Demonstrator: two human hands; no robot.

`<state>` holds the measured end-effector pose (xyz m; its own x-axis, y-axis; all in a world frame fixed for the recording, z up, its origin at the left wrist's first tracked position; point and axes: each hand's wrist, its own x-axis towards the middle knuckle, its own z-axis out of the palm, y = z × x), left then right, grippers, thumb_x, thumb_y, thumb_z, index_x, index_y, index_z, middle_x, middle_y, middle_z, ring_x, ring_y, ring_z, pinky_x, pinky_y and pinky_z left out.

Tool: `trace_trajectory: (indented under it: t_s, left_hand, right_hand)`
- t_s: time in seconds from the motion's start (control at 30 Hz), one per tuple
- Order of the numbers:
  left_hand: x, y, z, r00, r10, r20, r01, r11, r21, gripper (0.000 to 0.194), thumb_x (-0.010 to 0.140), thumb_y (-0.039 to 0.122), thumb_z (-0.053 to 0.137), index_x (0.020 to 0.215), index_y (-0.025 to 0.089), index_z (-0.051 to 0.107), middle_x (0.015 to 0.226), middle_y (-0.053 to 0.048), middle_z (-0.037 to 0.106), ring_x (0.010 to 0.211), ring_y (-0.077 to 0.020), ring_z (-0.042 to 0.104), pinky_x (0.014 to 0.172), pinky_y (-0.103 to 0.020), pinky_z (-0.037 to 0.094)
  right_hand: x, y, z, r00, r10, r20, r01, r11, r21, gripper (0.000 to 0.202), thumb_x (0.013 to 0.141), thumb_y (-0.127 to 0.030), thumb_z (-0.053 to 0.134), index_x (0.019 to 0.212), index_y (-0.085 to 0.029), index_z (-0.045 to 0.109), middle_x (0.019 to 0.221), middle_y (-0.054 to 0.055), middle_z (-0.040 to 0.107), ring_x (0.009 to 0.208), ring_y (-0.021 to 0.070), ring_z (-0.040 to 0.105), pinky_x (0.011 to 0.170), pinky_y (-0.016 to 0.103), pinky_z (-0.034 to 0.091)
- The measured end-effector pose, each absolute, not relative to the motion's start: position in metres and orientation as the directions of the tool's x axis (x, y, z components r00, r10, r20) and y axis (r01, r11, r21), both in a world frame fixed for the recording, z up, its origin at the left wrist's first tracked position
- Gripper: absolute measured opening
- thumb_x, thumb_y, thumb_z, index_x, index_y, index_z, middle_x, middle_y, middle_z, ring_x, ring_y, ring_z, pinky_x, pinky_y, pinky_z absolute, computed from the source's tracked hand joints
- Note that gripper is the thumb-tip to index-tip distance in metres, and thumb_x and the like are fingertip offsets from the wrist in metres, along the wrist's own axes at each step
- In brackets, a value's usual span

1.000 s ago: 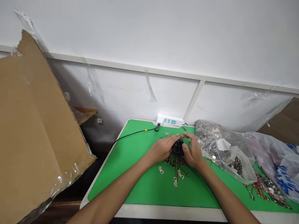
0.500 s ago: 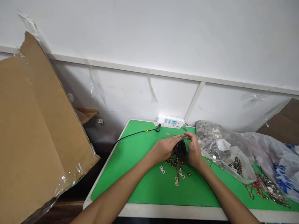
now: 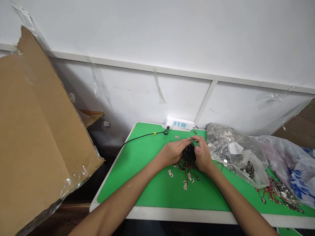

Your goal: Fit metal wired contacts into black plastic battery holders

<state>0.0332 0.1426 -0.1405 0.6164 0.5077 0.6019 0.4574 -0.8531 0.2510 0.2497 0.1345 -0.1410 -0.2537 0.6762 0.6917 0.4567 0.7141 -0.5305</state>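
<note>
A dark, rounded black object (image 3: 189, 153) stands among the small parts on the green table; I cannot make out its kind. From the left, my left hand (image 3: 174, 151) holds its side, with the fingers laid together over its upper edge. On the other side my right hand (image 3: 202, 154) grips it, fingers curled over the far edge and thumb bent inward. Below and around it spread small metal contact pieces with reddish wires (image 3: 187, 172), partly hidden by the hands. A pale strip with round contacts (image 3: 170, 173) lies off to the left.
A white power strip (image 3: 179, 124) with a plugged-in black cable (image 3: 142, 135) sits at the table's back edge. Clear bags of parts (image 3: 221, 147) and a heap of wired metal pieces (image 3: 283, 193) occupy the right. A large cardboard box (image 3: 46, 131) stands at left.
The view has shifted slightly, so the table sits a little higher in the picture. Both hands stay around the black object, the right fingers slightly more bent over it.
</note>
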Motion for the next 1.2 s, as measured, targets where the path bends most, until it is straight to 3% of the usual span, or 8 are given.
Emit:
trace_trajectory:
  t_s: [0.57, 0.8, 1.03, 1.2]
  left_hand:
    - [0.037, 0.144, -0.142, 0.638, 0.516, 0.571, 0.454, -0.851, 0.263, 0.063, 0.097, 0.008, 0.049, 0.158, 0.02, 0.045, 0.16, -0.012, 0.055, 0.142, -0.0243, 0.06, 0.116, -0.042, 0.056]
    - [0.04, 0.144, -0.142, 0.641, 0.478, 0.6, 0.424, -0.873, 0.242, 0.06, 0.099, 0.008, 0.048, 0.158, 0.019, 0.045, 0.159, -0.013, 0.055, 0.145, -0.0253, 0.058, 0.116, -0.044, 0.057]
    - [0.058, 0.152, -0.147, 0.652, 0.441, 0.617, 0.392, -0.892, 0.223, 0.066, 0.095, 0.004, 0.049, 0.159, 0.016, 0.042, 0.158, -0.016, 0.057, 0.141, -0.0281, 0.061, 0.113, -0.047, 0.059]
    - [0.058, 0.154, -0.143, 0.638, 0.385, 0.666, 0.316, -0.921, 0.23, 0.065, 0.099, 0.004, 0.043, 0.162, 0.017, 0.037, 0.161, -0.016, 0.053, 0.149, -0.0255, 0.053, 0.12, -0.046, 0.054]
  right_hand:
    - [0.252, 0.137, -0.141, -0.286, 0.7, 0.655, 0.457, 0.7, -0.548, 0.06, 0.108, -0.068, 0.027, 0.138, -0.025, 0.056, 0.129, 0.014, 0.063, 0.123, 0.0339, 0.06, 0.107, 0.058, 0.048]
    - [0.252, 0.139, -0.15, -0.118, 0.73, 0.674, 0.406, 0.655, -0.638, 0.063, 0.107, -0.069, 0.026, 0.135, -0.023, 0.059, 0.131, 0.015, 0.064, 0.122, 0.0344, 0.062, 0.101, 0.056, 0.051]
    - [0.254, 0.131, -0.145, -0.121, 0.715, 0.689, 0.411, 0.668, -0.621, 0.068, 0.106, -0.073, 0.022, 0.135, -0.024, 0.06, 0.128, 0.015, 0.064, 0.121, 0.0344, 0.061, 0.105, 0.058, 0.049]
    - [0.252, 0.138, -0.145, -0.047, 0.726, 0.686, 0.353, 0.654, -0.669, 0.062, 0.108, -0.067, 0.023, 0.136, -0.023, 0.057, 0.13, 0.015, 0.063, 0.122, 0.0323, 0.063, 0.105, 0.056, 0.053]
